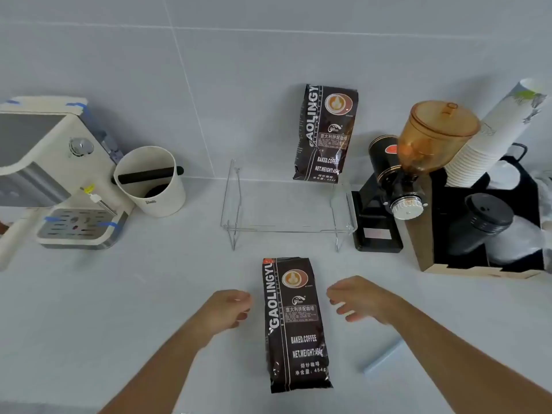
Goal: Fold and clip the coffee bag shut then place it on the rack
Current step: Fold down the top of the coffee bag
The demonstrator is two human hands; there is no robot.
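Observation:
A dark brown coffee bag (295, 324) lies flat on the white counter in front of me, its top end pointing away. My left hand (228, 309) hovers just left of the bag's upper part, fingers loosely curled and holding nothing. To the right of the bag my right hand (357, 297) is spread with fingers apart, also not touching it. A clear acrylic rack (286, 204) stands behind the bag. A second, identical coffee bag (325, 132) stands upright at the rack's back right, leaning on the wall. I see no clip.
An espresso machine (59, 174) and a white knock box (152, 180) stand at the left. A black grinder with an amber hopper (418, 162), a stack of paper cups (490, 138) and a box of lids (481, 228) crowd the right. A pale blue flat object (388, 357) lies under my right forearm.

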